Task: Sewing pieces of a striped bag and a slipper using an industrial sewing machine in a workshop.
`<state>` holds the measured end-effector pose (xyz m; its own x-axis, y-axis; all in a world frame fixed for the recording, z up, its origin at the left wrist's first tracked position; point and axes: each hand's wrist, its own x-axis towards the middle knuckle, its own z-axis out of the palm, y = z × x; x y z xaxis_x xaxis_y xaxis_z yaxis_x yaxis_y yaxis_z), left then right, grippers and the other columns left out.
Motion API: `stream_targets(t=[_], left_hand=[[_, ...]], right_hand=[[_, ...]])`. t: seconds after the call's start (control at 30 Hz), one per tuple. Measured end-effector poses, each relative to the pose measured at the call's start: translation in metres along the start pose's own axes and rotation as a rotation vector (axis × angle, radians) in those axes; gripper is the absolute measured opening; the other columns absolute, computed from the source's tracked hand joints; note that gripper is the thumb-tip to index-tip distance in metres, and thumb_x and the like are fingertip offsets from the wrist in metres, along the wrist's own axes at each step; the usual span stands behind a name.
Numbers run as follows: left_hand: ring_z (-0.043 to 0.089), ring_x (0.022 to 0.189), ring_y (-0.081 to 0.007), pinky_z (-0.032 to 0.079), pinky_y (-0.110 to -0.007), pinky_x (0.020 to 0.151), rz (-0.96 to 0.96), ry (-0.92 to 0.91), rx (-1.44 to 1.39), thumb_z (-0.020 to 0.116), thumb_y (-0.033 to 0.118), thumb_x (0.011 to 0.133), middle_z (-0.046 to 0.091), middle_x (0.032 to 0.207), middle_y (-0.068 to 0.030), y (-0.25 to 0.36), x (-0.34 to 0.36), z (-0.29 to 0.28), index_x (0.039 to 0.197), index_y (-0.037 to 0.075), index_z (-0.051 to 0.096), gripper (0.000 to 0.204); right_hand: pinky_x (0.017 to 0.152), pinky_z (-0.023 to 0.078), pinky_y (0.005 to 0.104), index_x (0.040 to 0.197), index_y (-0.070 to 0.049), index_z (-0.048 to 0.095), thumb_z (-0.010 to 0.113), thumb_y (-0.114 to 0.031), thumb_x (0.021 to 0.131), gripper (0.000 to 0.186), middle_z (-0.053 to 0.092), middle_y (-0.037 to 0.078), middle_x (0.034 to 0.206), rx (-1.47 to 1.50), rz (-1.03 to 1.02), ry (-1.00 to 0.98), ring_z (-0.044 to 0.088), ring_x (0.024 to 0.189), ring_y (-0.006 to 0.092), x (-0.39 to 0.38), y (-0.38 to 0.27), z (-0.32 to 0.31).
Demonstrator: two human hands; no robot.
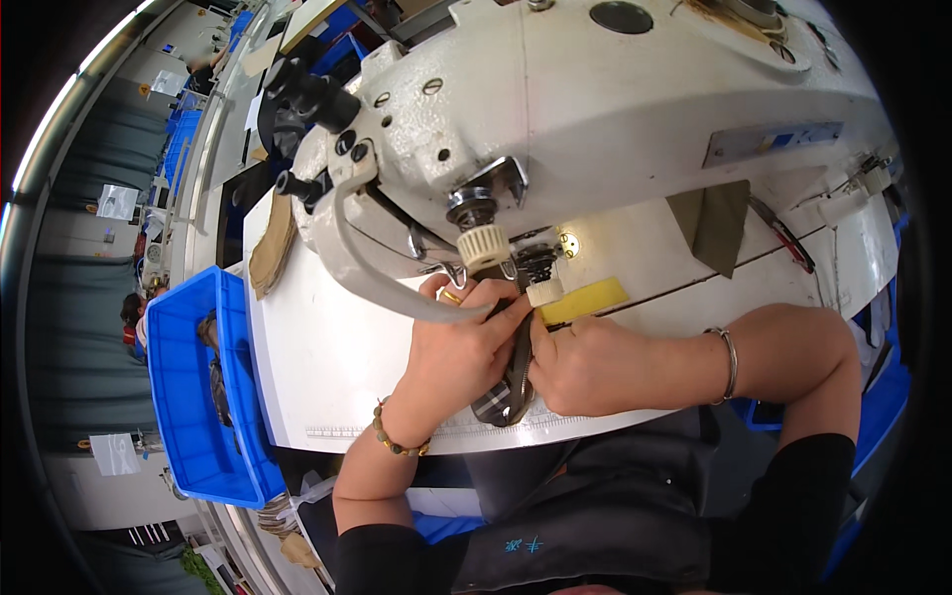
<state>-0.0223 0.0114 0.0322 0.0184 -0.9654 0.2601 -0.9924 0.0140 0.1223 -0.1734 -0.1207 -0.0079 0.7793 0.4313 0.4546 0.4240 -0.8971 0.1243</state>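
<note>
A white sewing machine (595,109) fills the upper middle, its head over the white worktable (337,377). Below the needle area, a dark fabric piece (518,382) with a grey checked part hangs toward the table's front edge; a narrow strip like a zipper runs along it. My left hand (461,342), with a ring and a beaded bracelet, is closed on the fabric's left side, its fingertips partly hidden under the machine head. From the right, my right hand (595,367) pinches the fabric's edge, fingers curled. The needle and presser foot are mostly hidden.
A blue plastic bin (203,397) holding dark cloth stands left of the table. Beside the machine lie a yellow strip (587,300), an olive cloth piece (716,226) and dark-handled snips (783,235). A tan cloth piece (271,248) rests at the table's left edge.
</note>
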Motion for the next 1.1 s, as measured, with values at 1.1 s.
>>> stream_targets(t=[1.1], left_hand=[[0.064,0.102,-0.0163,0.016,-0.062,0.116,-0.084,0.016,0.106,0.067,0.002,0.072,0.065,0.091,0.0052,0.014,-0.019,-0.014,0.081,0.015,0.068,0.016]], right_hand=[[0.044,0.048,0.0332,0.078,-0.002,0.062,0.062,-0.015,0.074,0.014,0.062,0.014,0.071,0.136,0.208,0.109,0.063,0.052,0.0207,0.004,0.025,0.002]])
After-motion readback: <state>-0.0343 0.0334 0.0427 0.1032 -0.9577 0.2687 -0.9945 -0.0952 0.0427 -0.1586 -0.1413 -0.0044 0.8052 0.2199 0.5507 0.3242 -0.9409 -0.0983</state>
